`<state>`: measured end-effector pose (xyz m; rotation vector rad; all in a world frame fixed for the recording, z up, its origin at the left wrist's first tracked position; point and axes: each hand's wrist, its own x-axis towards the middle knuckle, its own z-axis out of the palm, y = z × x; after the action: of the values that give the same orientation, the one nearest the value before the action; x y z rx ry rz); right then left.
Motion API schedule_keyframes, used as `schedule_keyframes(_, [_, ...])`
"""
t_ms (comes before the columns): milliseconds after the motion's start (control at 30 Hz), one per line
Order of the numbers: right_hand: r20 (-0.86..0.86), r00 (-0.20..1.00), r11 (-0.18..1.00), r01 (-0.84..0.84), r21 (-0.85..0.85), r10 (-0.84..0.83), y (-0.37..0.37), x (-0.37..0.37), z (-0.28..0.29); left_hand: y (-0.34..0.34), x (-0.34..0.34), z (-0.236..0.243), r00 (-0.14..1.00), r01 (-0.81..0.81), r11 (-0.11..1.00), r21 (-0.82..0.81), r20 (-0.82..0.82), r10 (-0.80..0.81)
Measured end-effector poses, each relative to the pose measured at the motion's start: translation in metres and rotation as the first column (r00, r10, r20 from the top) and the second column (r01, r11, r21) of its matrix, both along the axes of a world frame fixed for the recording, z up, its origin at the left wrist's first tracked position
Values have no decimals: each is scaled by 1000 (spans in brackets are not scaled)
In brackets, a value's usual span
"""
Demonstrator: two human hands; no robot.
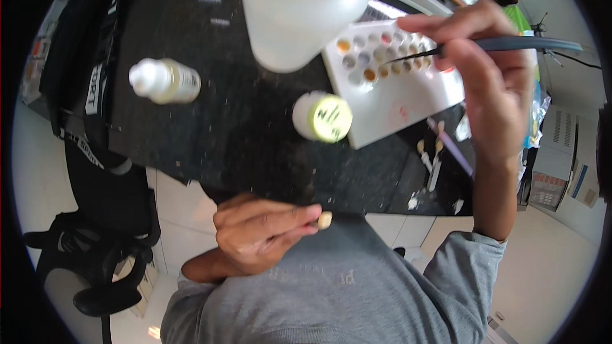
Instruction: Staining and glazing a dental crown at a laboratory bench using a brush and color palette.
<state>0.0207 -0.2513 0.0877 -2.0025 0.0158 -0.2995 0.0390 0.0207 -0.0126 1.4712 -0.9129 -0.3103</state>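
Note:
Between the fingertips of my left hand, a small cream tooth-shaped piece, like a dental crown, is pinched near the table's front edge. Whatever part of it lies behind the fingers is hidden. My right hand grips a fine-tipped brush with a dark blue-grey handle. The brush's thin dark tip points left and reaches over the wells of a white palette; whether it touches one I cannot tell. Several wells hold yellow, orange, brown, grey and red colours.
A large white plastic container stands behind the palette. Left of it are a dropper bottle and a small jar with a yellow-green lid. Tooth-coloured shade tabs and a purple stick lie at the right. A black chair stands left.

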Motion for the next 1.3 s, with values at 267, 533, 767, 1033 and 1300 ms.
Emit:
schedule_keyframes(267, [103, 990, 994, 90, 67, -97, 40, -87, 2, -10, -1, 15, 956, -105, 993, 58, 280, 85])
schedule_keyframes(533, [260, 954, 975, 99, 199, -150, 80, -120, -43, -7, -4, 30, 915, -112, 979, 171, 402, 34])
schedule_keyframes(767, [296, 948, 991, 87, 103, -114, 82, -108, -44, -9, -5, 25, 911, -151, 979, 139, 404, 83])
schedule_keyframes(1033, [256, 966, 998, -39, -42, 48, 76, -107, -43, -9, -4, 23, 914, -158, 979, 131, 394, 95])
schedule_keyframes(1300, [274, 959, 997, -56, -53, 69, 76, -105, -44, -9, -4, 21, 905, -166, 978, 127, 414, 100])
